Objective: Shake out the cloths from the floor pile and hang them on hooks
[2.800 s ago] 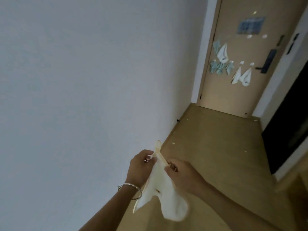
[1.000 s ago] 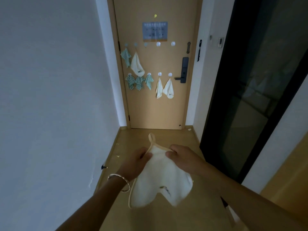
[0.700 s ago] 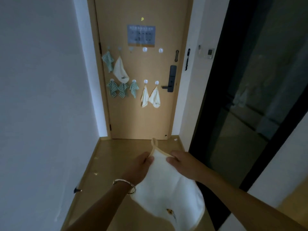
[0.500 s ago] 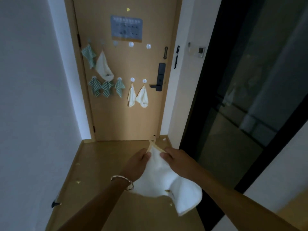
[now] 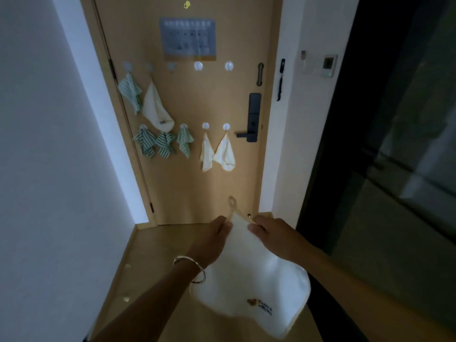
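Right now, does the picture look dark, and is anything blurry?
Head view: the scene is dim, with the left wall brightest; the cloth being held has smeared lower edges, likely motion blur; the dark glass panel shows faint reflections; the door edges slant from the wide-angle lens.

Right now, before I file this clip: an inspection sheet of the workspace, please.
Surface: wooden floor, dimly lit.
Job's things: white cloth held up, its loop standing free above the hands; seven hung cloths on the door's hooks; three upper hooks free; no floor pile in view.
Clutter: pale specks on the floor near the left wall.
Hands: left hand and right hand pinch the cloth's top edge, one on each side of the loop.
Cables: nothing seen; a dark strap hangs on the door frame.
Surroundings: door ahead, white wall left, dark glass panel right.
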Action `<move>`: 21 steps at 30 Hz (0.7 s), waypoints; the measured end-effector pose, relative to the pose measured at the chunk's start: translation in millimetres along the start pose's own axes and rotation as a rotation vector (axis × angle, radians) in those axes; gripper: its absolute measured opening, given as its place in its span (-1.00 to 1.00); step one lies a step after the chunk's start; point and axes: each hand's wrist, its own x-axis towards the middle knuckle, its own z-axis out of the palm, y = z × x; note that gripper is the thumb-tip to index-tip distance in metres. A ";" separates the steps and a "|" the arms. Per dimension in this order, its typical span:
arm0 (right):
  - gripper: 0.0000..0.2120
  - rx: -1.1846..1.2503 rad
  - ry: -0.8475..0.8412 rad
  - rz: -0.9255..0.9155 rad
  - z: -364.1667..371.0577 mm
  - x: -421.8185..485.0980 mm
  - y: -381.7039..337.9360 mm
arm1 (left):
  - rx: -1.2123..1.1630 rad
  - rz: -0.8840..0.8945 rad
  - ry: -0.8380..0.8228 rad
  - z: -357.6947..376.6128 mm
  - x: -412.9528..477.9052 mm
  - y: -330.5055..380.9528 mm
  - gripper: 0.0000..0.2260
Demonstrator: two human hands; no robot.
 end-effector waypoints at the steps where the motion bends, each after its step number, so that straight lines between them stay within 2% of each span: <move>1: -0.70 0.003 -0.016 -0.030 -7.2 21.2 5.2 | 0.017 -0.013 0.018 -3.5 19.2 0.0 -0.73; 8: -0.70 -0.036 -0.088 -0.178 -58.7 144.9 19.8 | 0.135 -0.023 0.134 -26.6 123.6 4.1 -0.78; 15: -0.66 -0.037 -0.155 -0.229 -55.5 234.8 24.0 | 0.160 -0.104 0.176 -55.1 191.0 -14.4 -0.75; 21: -0.67 -0.052 -0.126 -0.261 -53.7 318.8 20.4 | 0.158 -0.069 0.202 -85.0 273.3 -36.1 -0.72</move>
